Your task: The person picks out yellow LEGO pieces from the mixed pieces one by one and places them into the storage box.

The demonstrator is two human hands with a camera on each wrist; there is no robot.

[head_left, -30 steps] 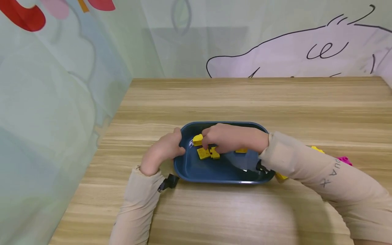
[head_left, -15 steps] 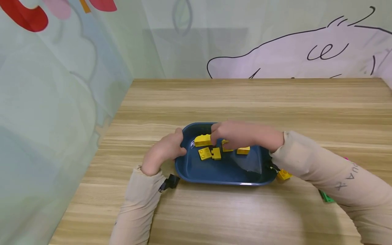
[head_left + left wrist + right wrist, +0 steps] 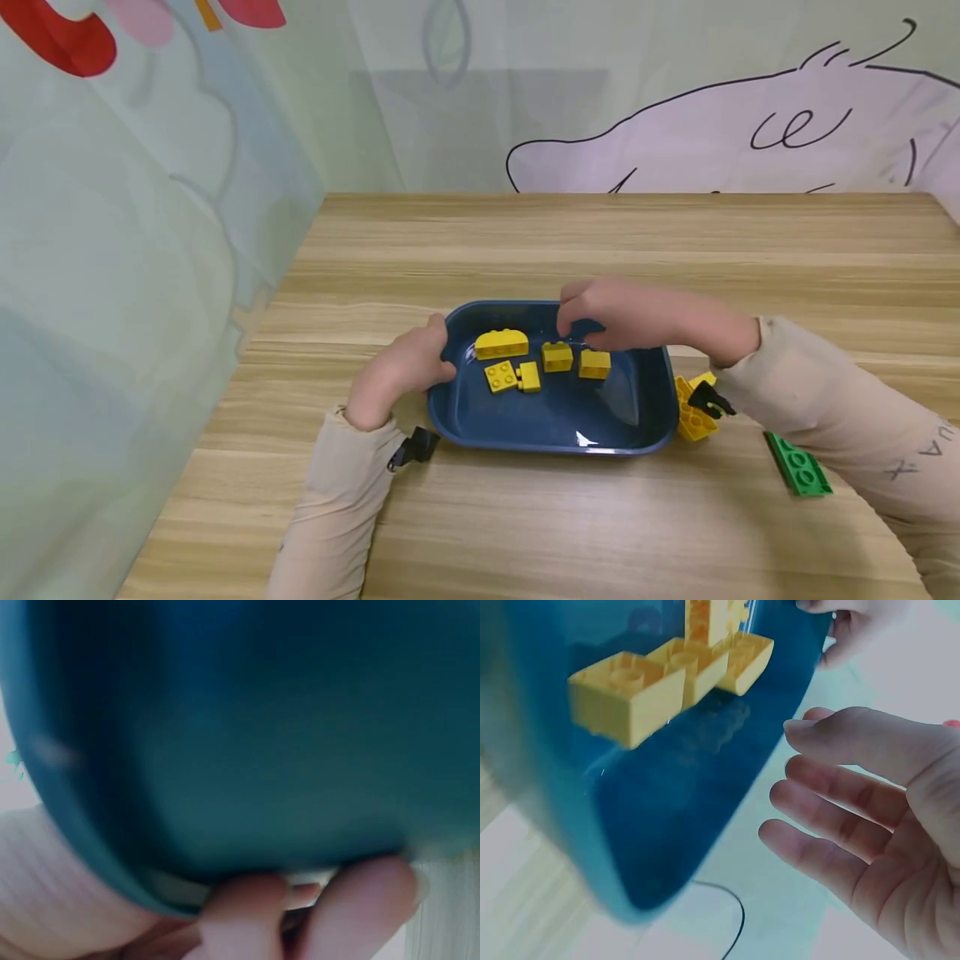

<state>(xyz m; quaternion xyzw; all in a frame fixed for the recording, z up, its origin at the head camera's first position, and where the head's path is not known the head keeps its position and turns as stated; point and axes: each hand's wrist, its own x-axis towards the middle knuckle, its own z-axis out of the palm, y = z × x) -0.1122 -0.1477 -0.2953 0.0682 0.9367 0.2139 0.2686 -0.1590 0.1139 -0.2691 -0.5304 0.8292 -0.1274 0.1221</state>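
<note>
A dark blue tray [image 3: 555,450] sits on the wooden table and holds several yellow building blocks. My left hand [image 3: 405,362] grips its left rim, with the thumb over the edge; in the left wrist view the fingertips [image 3: 360,907] press on the tray's outer wall. Inside lie an arched yellow block [image 3: 502,344], a flat four-stud block [image 3: 500,377] with a small yellow piece [image 3: 529,377] beside it, and two short blocks, one in the middle [image 3: 557,357] and one to its right [image 3: 595,364]. Above the far right rim is my right hand [image 3: 637,315], fingers loosely bent and holding nothing.
Yellow blocks [image 3: 696,421] lie against the tray's right end, partly behind the right wrist's black camera [image 3: 710,400]. A green studded plate [image 3: 801,468] is farther right, partly under the right sleeve. A printed cloth wall [image 3: 450,133] stands behind the table.
My right hand has let go of the blocks in the tray and moved right and up to the far rim. The yellow blocks are now in full view. My left hand has stayed put.
</note>
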